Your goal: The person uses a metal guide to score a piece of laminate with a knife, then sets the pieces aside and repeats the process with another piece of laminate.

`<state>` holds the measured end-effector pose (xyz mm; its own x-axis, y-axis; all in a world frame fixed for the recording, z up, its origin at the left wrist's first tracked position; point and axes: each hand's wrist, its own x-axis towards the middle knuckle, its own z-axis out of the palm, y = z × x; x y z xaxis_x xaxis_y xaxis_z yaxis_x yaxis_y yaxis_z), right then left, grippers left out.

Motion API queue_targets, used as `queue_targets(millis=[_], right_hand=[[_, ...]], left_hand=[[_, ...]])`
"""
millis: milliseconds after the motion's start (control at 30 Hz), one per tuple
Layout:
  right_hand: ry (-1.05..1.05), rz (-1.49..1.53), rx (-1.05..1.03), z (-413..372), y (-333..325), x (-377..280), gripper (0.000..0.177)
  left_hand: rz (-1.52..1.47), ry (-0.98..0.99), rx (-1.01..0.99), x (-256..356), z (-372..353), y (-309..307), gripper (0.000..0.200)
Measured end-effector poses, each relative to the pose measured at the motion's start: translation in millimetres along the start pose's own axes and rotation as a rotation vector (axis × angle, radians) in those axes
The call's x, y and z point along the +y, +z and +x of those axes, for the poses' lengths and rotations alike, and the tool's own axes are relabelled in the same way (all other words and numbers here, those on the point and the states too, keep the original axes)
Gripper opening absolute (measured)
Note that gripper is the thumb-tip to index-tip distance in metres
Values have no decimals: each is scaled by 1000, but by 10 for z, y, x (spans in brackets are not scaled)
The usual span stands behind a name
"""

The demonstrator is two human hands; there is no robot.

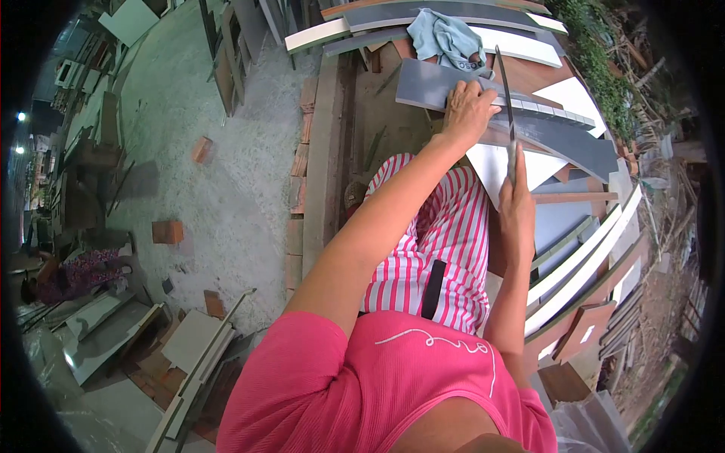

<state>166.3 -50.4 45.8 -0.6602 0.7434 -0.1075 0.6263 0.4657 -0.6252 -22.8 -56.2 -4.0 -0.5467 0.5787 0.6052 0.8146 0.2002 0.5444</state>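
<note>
My left hand [470,112] lies on a grey board [425,83], its fingers bent together over the board near a pale edge marked off in short segments [555,112]. In my right hand [516,202] is a long, narrow knife [504,87], its dark blade pointing away from me and crossing over the board just right of my left hand. The right fingers are wrapped round the handle, with one finger stretched along it. Under the board lie more grey, white and brown panels [570,140]. A light blue cloth [447,39] is bunched beyond my left hand.
Stacked strips and offcuts [585,264] spread along my right side, with plants [604,57] beyond. A low brick edge [297,196] borders the concrete floor [226,174] on the left. Loose bricks [168,232] lie there. Another person [79,275] is at the far left.
</note>
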Motion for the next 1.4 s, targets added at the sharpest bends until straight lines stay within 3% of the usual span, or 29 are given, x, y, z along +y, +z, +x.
queue_targets(millis=[67,167,333,433,600,633,767,933,1100,1267,1400], right_hand=[[-139,28,72,326,46,-52,59],[-15,23,23,591,33,-165,58],[-166,24,93,224,98,14,59],[-129,40,80,-274,87,131,61],[143,12,-48,-502,45,94,59],[-37,-32,39,-426,80,170,61],[-220,-4,126,193,94,122,60],[8,32,-21,512,4,-142,58],[-135,43,106,149,160,145,60],[-68,-34,110,-376,102,299,63],[-93,16,67,-217,2,230,64]], left_hand=[[0,-4,9,12,-15,-21,22],[14,-14,18,26,-7,-25,23],[27,-45,1,47,-6,-18,22],[15,-31,32,29,-19,18,23],[-1,-17,60,3,-26,22,23],[-18,-8,70,-10,-23,38,23],[-37,-7,87,-4,-45,71,23],[-10,-30,85,59,-12,73,24],[-8,-37,108,68,-35,47,24],[11,5,106,77,-33,71,25],[5,7,85,73,0,33,24]])
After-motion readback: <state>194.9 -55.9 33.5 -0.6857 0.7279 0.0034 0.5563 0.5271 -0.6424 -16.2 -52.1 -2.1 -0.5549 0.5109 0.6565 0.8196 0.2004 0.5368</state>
